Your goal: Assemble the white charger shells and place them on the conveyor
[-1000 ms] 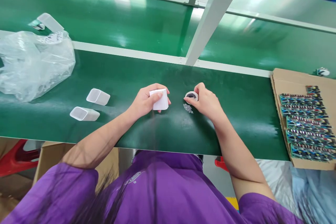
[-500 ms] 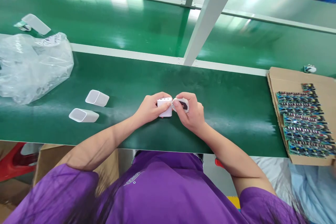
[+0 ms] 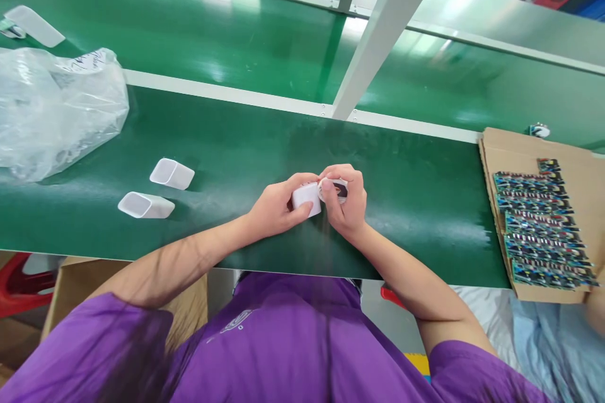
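Note:
My left hand (image 3: 273, 208) is closed round a small white plastic casing (image 3: 306, 198), thumb on its near side. Pinched in my right hand (image 3: 352, 206) is a white rounded piece with a dark middle (image 3: 340, 189); its exact kind does not show. Its left end meets the casing's right side, but whether the two are joined I cannot tell. Both hands are just above the green bench. Left of them, two white hollow casings (image 3: 172, 174) (image 3: 146, 205) lie on their sides, open ends facing left.
A clear plastic bag (image 3: 61, 116) lies at the left. Behind it is another white casing (image 3: 35, 25) with a small part beside it. At the right, a cardboard sheet (image 3: 583, 201) carries rows of circuit boards (image 3: 543, 223). A white post (image 3: 368, 41) rises from the bench's back rail.
The casing in my left hand has turned, so the row of small holes on its edge no longer faces up. Both hands have shifted slightly right, and the piece in my right hand sits against the casing.

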Demonstrator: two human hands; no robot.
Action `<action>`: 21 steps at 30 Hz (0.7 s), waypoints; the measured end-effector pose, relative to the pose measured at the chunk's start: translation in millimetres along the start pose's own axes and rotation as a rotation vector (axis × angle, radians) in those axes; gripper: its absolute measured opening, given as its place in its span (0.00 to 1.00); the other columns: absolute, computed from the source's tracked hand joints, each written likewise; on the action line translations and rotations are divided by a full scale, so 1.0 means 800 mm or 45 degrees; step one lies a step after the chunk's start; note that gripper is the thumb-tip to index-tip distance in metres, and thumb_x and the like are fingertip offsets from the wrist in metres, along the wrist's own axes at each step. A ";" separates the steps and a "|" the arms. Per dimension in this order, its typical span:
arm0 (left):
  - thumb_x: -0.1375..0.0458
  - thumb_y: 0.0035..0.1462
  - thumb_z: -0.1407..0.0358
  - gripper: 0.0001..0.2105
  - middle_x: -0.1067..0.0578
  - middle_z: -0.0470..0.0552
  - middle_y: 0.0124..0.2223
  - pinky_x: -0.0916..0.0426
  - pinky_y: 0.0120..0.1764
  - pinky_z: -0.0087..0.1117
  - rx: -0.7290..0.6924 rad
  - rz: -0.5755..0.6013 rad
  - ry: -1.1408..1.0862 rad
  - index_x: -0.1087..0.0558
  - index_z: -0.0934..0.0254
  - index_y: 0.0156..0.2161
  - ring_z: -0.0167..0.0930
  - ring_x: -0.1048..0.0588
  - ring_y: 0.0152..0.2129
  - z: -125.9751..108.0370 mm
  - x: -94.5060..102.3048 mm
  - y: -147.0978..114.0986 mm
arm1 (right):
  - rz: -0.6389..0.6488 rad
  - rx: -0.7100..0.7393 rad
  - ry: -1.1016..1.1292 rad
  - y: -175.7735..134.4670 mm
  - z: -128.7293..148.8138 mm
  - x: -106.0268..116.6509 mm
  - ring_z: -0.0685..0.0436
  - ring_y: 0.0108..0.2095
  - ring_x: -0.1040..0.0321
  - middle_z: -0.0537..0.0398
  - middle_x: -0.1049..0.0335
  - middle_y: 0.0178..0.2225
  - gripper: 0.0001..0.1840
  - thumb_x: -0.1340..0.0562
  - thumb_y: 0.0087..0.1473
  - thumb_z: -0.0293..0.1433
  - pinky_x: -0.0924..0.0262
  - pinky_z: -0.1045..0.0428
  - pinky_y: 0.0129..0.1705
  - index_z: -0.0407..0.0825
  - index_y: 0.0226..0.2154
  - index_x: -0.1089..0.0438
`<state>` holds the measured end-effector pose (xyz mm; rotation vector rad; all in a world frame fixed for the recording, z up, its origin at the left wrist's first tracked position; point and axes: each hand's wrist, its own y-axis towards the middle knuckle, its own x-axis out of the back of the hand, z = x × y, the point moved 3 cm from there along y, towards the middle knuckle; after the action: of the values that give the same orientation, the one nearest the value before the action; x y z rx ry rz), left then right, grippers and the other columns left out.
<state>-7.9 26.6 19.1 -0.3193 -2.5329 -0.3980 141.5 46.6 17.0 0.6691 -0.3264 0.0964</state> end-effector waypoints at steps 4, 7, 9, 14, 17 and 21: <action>0.47 0.52 0.66 0.16 0.24 0.44 0.32 0.35 0.25 0.24 -0.060 -0.075 0.037 0.35 0.63 0.48 0.23 0.31 0.19 0.001 -0.002 -0.003 | -0.003 -0.089 -0.063 -0.005 0.000 -0.002 0.50 0.30 0.32 0.56 0.34 0.34 0.04 0.46 0.62 0.34 0.36 0.53 0.29 0.52 0.40 0.43; 0.46 0.53 0.65 0.15 0.23 0.47 0.36 0.32 0.28 0.25 -0.084 -0.124 0.094 0.34 0.63 0.48 0.24 0.27 0.23 0.001 -0.004 -0.005 | 0.003 -0.144 -0.117 -0.008 0.001 -0.002 0.51 0.27 0.33 0.57 0.33 0.32 0.05 0.47 0.62 0.34 0.38 0.53 0.27 0.53 0.41 0.43; 0.45 0.54 0.65 0.15 0.23 0.48 0.37 0.31 0.30 0.25 -0.146 -0.157 0.125 0.33 0.62 0.48 0.25 0.26 0.26 0.001 -0.005 -0.006 | -0.012 -0.085 -0.109 -0.008 0.003 -0.002 0.51 0.26 0.33 0.58 0.32 0.31 0.04 0.46 0.62 0.33 0.39 0.54 0.26 0.53 0.40 0.43; 0.46 0.54 0.68 0.15 0.25 0.47 0.32 0.33 0.29 0.24 -0.347 -0.227 0.202 0.32 0.62 0.49 0.25 0.27 0.25 -0.003 -0.006 -0.006 | -0.043 0.075 -0.133 -0.006 0.009 -0.001 0.50 0.28 0.32 0.58 0.30 0.30 0.03 0.46 0.63 0.32 0.37 0.53 0.25 0.54 0.40 0.43; 0.48 0.54 0.67 0.18 0.28 0.44 0.28 0.37 0.24 0.24 -0.368 -0.204 0.305 0.33 0.61 0.51 0.25 0.31 0.20 -0.005 -0.008 -0.008 | -0.039 0.119 -0.174 -0.009 0.014 0.000 0.50 0.26 0.32 0.59 0.30 0.29 0.04 0.46 0.63 0.32 0.38 0.53 0.24 0.55 0.41 0.44; 0.49 0.55 0.66 0.19 0.30 0.44 0.27 0.39 0.21 0.24 -0.392 -0.207 0.372 0.35 0.59 0.53 0.25 0.34 0.17 -0.008 -0.010 -0.013 | -0.037 0.112 -0.177 -0.013 0.018 0.000 0.49 0.26 0.33 0.59 0.30 0.30 0.05 0.46 0.63 0.31 0.38 0.52 0.22 0.57 0.42 0.44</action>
<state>-1.2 14.0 17.3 -0.1545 -2.2150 -0.8380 139.9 29.6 21.1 0.7690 -0.4476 0.0364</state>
